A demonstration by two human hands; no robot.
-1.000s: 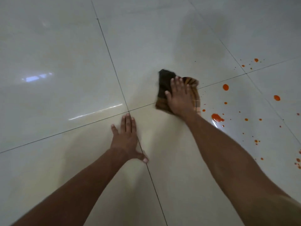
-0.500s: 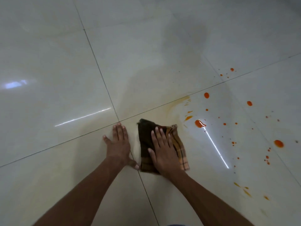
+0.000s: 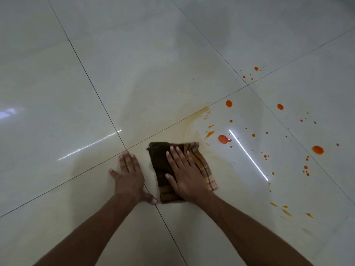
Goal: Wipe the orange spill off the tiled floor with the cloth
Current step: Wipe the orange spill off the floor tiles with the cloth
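On the left, the left hand is resting flat on the tiled floor, its fingers lying straight and close together with the thumb splayed, bracing across a grout line. Just beside it, the cloth is lying folded on the floor, its long axis running away from the person and leaning slightly right at the near end. The right hand is pressing down on it with fingers straight and slightly spread, gripping nothing. A pale orange smear is arcing off the cloth's far right corner. The orange spill is sitting unwiped to the right and a little farther out, with drops scattering well beyond. The right hand is nearer, so the coming stroke is likely heading rightward and outward.
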